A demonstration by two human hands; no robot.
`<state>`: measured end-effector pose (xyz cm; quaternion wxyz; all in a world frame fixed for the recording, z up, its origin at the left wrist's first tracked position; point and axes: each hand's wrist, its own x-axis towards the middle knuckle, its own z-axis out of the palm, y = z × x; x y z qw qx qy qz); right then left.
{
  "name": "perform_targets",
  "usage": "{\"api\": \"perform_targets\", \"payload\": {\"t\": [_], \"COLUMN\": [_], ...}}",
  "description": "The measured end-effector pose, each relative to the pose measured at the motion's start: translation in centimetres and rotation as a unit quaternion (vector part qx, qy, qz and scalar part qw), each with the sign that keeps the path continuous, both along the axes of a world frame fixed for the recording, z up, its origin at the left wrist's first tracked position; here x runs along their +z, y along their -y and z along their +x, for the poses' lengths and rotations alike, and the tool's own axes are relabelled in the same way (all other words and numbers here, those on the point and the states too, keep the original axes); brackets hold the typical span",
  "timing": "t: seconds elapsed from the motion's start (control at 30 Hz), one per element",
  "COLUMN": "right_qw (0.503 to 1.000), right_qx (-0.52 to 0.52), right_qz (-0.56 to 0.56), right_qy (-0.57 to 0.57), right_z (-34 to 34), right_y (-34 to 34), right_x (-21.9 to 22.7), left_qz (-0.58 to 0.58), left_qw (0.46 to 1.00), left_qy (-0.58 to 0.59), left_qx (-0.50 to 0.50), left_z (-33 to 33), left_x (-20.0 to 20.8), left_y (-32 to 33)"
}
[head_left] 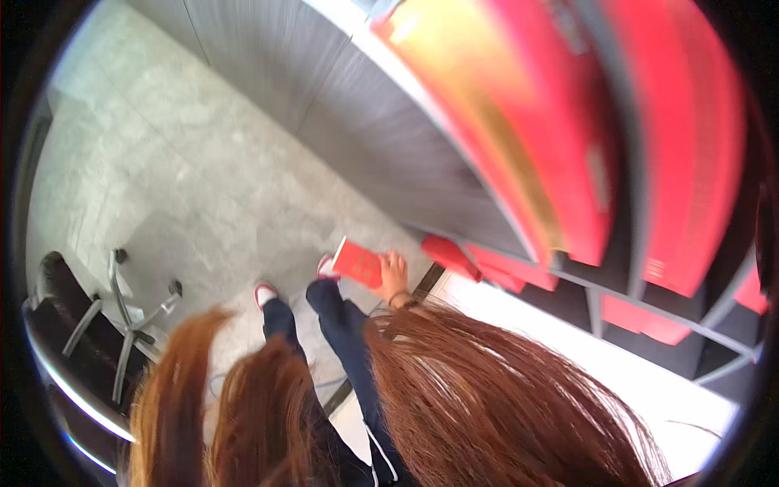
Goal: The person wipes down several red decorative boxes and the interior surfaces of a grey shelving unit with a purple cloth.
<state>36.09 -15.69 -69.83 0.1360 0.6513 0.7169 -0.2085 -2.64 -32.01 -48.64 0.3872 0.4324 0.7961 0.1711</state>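
Observation:
My right hand [394, 277] is low in front of me, a dark band round its wrist. It is closed on the right end of a flat red booklet-like item [357, 263], which has faint gold marks and a white edge at its left end. Whether it is a booklet or a thin box, I cannot tell. Hair covers most of the right forearm. My left hand is out of view. A red box [451, 257] lies on the low shelf just right of my hand.
A grey shelf unit [595, 311] on the right holds several red boxes and packages, with a large red and gold box [519, 122] blurred at the top. Grey cabinet fronts [324, 105] run alongside. A black office chair [77, 325] stands on the left.

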Motion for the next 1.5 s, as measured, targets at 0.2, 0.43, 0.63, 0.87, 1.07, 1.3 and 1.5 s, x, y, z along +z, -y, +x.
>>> {"api": "perform_targets", "payload": {"t": [0.2,0.43,0.63,0.87,1.07,1.3,1.5], "right_qw": [0.97,0.939,0.895,0.865,0.875,0.764,0.805], "right_qx": [0.08,0.084,0.081,0.092,0.106,0.078,0.077], "right_qz": [0.118,0.189,0.318,0.396,0.379,0.618,0.583], "right_qy": [-0.196,-0.276,-0.303,-0.296,-0.281,-0.167,-0.084], "right_z": [-3.4,-11.6,-12.1,-10.4,-7.2,-0.8,0.3], "right_y": [0.1,-0.4,-2.1,-3.2,-5.2,-16.0,-21.3], "right_x": [18.8,47.1,59.7,66.6,71.4,80.2,75.9], "left_qz": [0.132,0.313,0.462,0.463,0.45,0.513,0.542], "left_qw": [0.985,0.924,0.863,0.822,0.808,0.748,0.705], "left_qy": [0.11,0.218,0.163,0.326,0.37,0.417,0.457], "left_qx": [0.029,-0.009,-0.123,-0.055,-0.09,-0.055,-0.001], "left_z": [1.1,3.3,3.7,6.6,8.2,9.6,10.7], "left_x": [11.2,27.6,38.1,43.3,43.9,46.6,48.1], "left_y": [-3.0,-9.4,-14.6,-16.7,-19.9,-23.1,-27.3]}}
